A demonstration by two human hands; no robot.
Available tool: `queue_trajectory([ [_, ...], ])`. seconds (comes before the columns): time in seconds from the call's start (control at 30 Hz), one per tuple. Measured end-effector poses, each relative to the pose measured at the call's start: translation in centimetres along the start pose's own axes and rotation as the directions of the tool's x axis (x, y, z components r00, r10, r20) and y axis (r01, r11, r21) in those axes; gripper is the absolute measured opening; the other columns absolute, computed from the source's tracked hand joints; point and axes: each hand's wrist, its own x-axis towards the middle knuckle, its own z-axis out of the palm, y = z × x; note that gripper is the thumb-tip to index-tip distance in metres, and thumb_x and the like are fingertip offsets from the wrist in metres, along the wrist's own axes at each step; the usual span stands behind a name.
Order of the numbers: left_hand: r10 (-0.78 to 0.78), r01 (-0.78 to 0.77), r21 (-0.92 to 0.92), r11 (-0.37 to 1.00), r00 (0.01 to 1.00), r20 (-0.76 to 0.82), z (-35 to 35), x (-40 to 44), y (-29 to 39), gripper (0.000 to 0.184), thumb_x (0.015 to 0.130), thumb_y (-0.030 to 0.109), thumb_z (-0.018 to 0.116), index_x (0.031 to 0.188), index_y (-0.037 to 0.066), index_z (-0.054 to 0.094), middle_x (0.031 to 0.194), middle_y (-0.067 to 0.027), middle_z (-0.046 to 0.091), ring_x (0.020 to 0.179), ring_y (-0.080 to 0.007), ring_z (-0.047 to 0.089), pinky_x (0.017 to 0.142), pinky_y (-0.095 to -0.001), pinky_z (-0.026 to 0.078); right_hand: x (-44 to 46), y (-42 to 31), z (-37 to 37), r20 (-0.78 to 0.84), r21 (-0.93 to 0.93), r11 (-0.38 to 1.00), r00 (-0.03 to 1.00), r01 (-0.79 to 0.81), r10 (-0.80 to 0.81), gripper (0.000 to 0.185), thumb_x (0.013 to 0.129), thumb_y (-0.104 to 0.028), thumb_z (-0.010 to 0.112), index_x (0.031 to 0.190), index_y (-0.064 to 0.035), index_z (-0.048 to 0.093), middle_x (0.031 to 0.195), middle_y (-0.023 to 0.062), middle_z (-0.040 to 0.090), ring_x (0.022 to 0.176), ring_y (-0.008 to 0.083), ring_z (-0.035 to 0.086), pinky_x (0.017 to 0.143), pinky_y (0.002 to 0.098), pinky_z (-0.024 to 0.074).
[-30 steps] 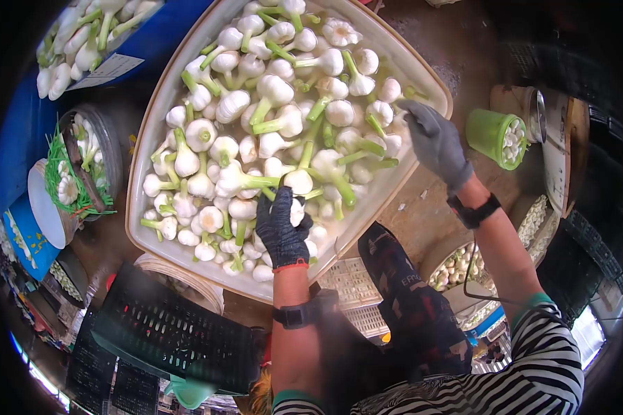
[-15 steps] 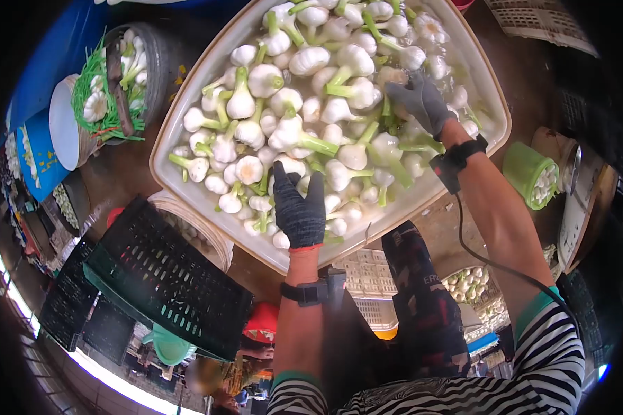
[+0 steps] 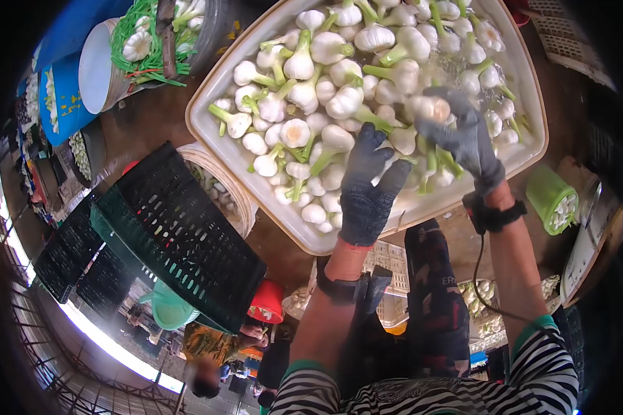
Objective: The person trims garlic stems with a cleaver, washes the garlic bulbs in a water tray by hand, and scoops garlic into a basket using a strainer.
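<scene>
Many white garlic bulbs with green stems, one of them a bulb (image 3: 295, 133) with a brown root disc, lie in water in a big pale basin (image 3: 202, 114). My left hand (image 3: 372, 185), in a dark glove, is over the basin's near side with its fingers apart and nothing held in them. To its right, my right hand (image 3: 464, 131), in a grey glove, has its fingers around a garlic bulb (image 3: 432, 108) just above the others. Motion blurs that bulb slightly. Water ripples beyond my right hand.
A black perforated crate (image 3: 180, 228) stands at the lower left, beside a round white tub (image 3: 246, 207). A green bucket (image 3: 550, 197) with peeled garlic is on the right. A bucket with green netting (image 3: 121, 41) is at the upper left. Another person (image 3: 211, 346) is at the bottom.
The view has shifted, so the basin appears further right. My left hand has moved right, nearer my right hand, and is off the bulbs it touched. My right hand has lifted a bulb.
</scene>
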Motion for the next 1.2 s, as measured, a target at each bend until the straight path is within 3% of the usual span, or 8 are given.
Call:
queue_trajectory([
  [0.1,-0.007,0.002,0.038,0.999,0.994,0.111,0.0,0.7,2.5,0.071,0.081,0.033,0.071,0.134,-0.002,0.039,0.129,-0.0081,0.043,0.110,-0.0133,0.046,0.092,-0.0280,0.041,-2.9,-0.3,3.5,0.193,-0.028,0.964,0.947,0.265,-0.255,0.044,0.077,-0.015,0.074,0.115,-0.0033,0.056,0.108,0.0040,0.062,0.098,0.0114,0.057,0.085,0.0293,0.0477],
  [0.13,-0.066,0.065,0.018,0.998,0.994,0.083,-0.9,0.6,1.6,0.066,0.082,0.030,0.070,0.132,-0.002,0.041,0.123,-0.0083,0.048,0.105,-0.0131,0.049,0.088,-0.0268,0.043,-3.0,-1.6,3.6,0.328,-0.521,0.726,0.890,0.449,-0.316,0.038,0.080,-0.013,0.069,0.115,-0.0043,0.057,0.109,0.0056,0.062,0.099,0.0126,0.057,0.084,0.0309,0.0481],
  [0.27,-0.240,0.216,-0.279,0.936,0.969,-0.055,-4.3,-1.9,0.9,0.049,0.080,0.018,0.067,0.121,-0.003,0.051,0.111,-0.0131,0.056,0.098,-0.0160,0.056,0.078,-0.0280,0.049,-3.8,-2.5,7.4,0.375,-0.381,0.742,0.826,0.551,-0.421,0.022,0.083,-0.003,0.058,0.105,-0.0041,0.062,0.102,0.0080,0.063,0.088,0.0190,0.062,0.076,0.0303,0.0497],
  [0.4,-0.399,0.252,-0.471,0.845,0.885,-0.241,-9.9,-5.6,5.4,0.031,0.087,0.013,0.058,0.114,-0.001,0.054,0.106,-0.0145,0.059,0.096,-0.0184,0.058,0.075,-0.0293,0.052,-2.4,-1.4,11.7,0.126,-0.242,0.940,0.968,0.241,-0.216,0.019,0.091,-0.020,0.052,0.099,-0.0095,0.065,0.094,0.0108,0.065,0.083,0.0263,0.063,0.075,0.0341,0.0499],
  [0.57,0.215,-0.211,0.076,0.974,0.781,-0.587,-21.5,-11.1,17.3,0.054,0.094,0.038,0.045,0.128,-0.004,0.040,0.111,-0.0177,0.055,0.092,-0.0290,0.059,0.083,-0.0414,0.052,5.2,-1.0,18.2,0.198,-0.711,0.657,0.968,0.251,-0.155,0.030,0.088,-0.032,0.054,0.102,-0.0060,0.063,0.092,0.0141,0.067,0.085,0.0295,0.065,0.076,0.0382,0.0493],
  [0.8,0.195,0.319,0.530,0.786,0.684,-0.702,-43.9,-17.6,16.5,0.044,0.095,0.024,0.045,0.124,-0.010,0.047,0.124,-0.0173,0.053,0.110,-0.0199,0.054,0.082,-0.0312,0.049,11.6,0.3,22.1,0.085,-0.884,0.466,0.990,0.022,0.114,0.028,0.078,-0.023,0.057,0.091,-0.0004,0.067,0.090,0.0198,0.066,0.089,0.0358,0.063,0.078,0.0423,0.0492],
  [0.97,0.494,0.189,0.773,0.606,0.673,-0.551,-26.8,-12.1,20.2,0.042,0.096,0.016,0.042,0.129,-0.011,0.042,0.126,-0.0218,0.050,0.111,-0.0287,0.054,0.089,-0.0358,0.051,11.0,1.9,20.5,0.033,-0.844,0.536,0.996,-0.016,0.081,0.030,0.077,-0.029,0.059,0.088,-0.0030,0.069,0.085,0.0196,0.066,0.082,0.0321,0.065,0.075,0.0401,0.0493],
  [1.2,-0.124,0.041,-0.243,0.969,0.933,-0.337,-16.6,-5.2,5.1,0.064,0.079,0.007,0.067,0.135,-0.004,0.037,0.122,-0.0169,0.052,0.106,-0.0205,0.053,0.087,-0.0291,0.047,2.0,-1.5,17.3,0.118,-0.199,0.975,0.990,0.100,-0.077,0.017,0.084,-0.019,0.064,0.087,-0.0023,0.068,0.078,0.0054,0.066,0.071,0.0111,0.059,0.066,0.0266,0.0482],
])
